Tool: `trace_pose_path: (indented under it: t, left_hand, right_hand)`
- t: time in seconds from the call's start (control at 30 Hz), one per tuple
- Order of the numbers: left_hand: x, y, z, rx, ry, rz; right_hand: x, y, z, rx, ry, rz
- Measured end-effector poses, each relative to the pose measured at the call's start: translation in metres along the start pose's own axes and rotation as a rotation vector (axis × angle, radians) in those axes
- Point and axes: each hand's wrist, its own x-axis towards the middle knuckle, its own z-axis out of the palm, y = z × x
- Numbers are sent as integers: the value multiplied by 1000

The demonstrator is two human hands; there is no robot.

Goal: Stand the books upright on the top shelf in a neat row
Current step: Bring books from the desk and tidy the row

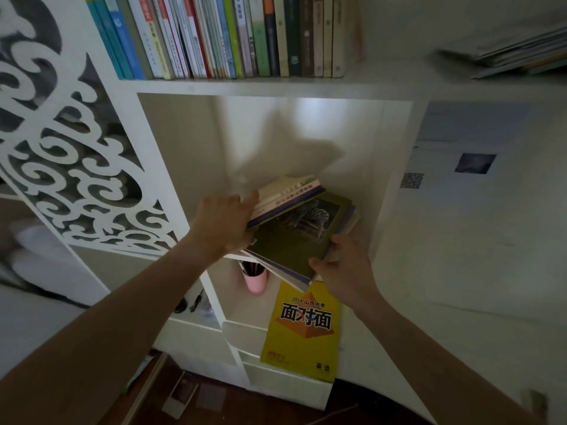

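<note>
A loose stack of books [294, 237] lies flat in the middle cubby of a white bookcase, topped by a green book with a zebra photo [302, 228] and a few pale books [288, 194] askew on it. My left hand [225, 223] grips the stack's left side, fingers on the pale books. My right hand [346, 265] holds the stack's front right corner. On the top shelf [383, 76], several books [227, 35] stand upright in a row.
A yellow workbook [303, 332] hangs below the stack, over white drawers [245, 335]. A pink pen cup [255, 280] stands in the cubby beneath. A carved white fretwork panel [76, 167] is at left. Flat papers [515, 50] lie at the top right.
</note>
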Motion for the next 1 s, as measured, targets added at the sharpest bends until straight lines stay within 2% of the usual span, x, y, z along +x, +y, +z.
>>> trace_pose_path:
  t: [0.1,0.17,0.23,0.27,0.33,0.4,0.43,0.5,0.6,0.67,0.73,0.83,0.93,1.0]
  left_hand:
    - [-11,-3,0,-79,127,3]
    - [-27,-16,-14,-164,279,-13]
    - [-52,-26,-40,-189,414,-51]
    - [-67,-29,-57,-208,457,-77]
    - [-98,-32,-96,-299,525,-138]
    - [-129,-22,-133,-544,535,-212]
    - [-141,-11,-146,-737,499,-259]
    - [-158,23,-158,-1161,385,-303]
    - [-166,93,-141,-1653,184,-281]
    - [-158,139,-110,-1791,21,-279]
    - [-145,185,-64,-1755,-160,-308]
    - [-116,258,6,-1511,-334,-262]
    - [-92,333,71,-1336,-374,-112]
    - [-83,377,105,-1290,-391,-96]
  right_hand:
    - [-2,-9,-8,-15,-37,-4]
    - [-7,-14,-15,-39,-62,-22]
    - [-14,-18,-22,-108,13,-73]
    - [-21,-21,-25,-66,82,-126]
    - [-38,-36,-35,265,122,-187]
    - [-56,-56,-48,597,-88,-163]
    - [-66,-62,-54,693,-203,-162]
    - [-84,-59,-65,771,-318,-195]
    - [-110,-21,-92,874,-268,-112]
    - [-119,25,-111,886,-233,-21]
    - [-121,83,-126,818,-172,80]
    - [-119,175,-139,627,-40,134]
    - [-114,257,-144,474,51,184]
    - [-108,305,-143,414,83,201]
